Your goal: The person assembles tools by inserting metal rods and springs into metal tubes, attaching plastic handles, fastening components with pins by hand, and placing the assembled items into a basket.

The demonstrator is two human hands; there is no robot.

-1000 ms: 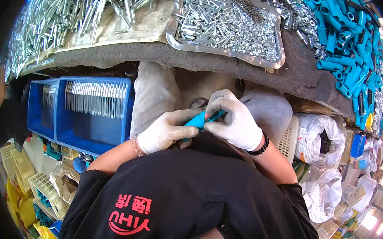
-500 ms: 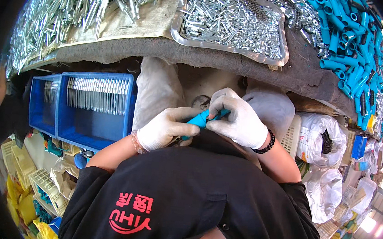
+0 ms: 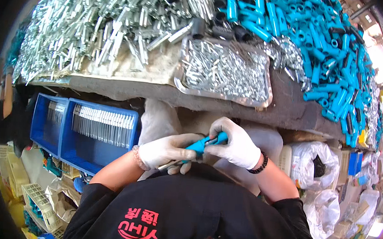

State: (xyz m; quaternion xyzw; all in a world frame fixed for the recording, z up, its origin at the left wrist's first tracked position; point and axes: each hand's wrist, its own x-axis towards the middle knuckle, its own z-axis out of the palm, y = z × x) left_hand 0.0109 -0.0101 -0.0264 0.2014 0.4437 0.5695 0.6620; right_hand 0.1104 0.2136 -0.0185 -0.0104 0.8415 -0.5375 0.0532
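Observation:
In front of my chest I hold a teal plastic handle [image 3: 197, 146], slanting up to the right. My left hand [image 3: 164, 152], in a white glove, is closed round its lower end. A thin metal strip [image 3: 168, 165] sticks out below the left fingers; its far part is hidden. Gloved too, my right hand [image 3: 239, 149] pinches the upper end of the handle with thumb and fingers. Anything small between the right fingertips is too hidden to name.
Ahead, the cloth-covered bench [image 3: 126, 91] carries heaped metal tubes [image 3: 99, 36], a tray of small metal parts [image 3: 269, 87] and teal handles [image 3: 338, 86]. Blue bins [image 3: 94, 154] with metal strips stand at the left, white sacks [image 3: 303, 162] at the right. Another person's arm [image 3: 8, 98] shows far left.
The view has tilted up, so more of the bench shows and everything sits lower in the picture. Both hands still hold the handle; the metal strip below the left fingers shows more clearly.

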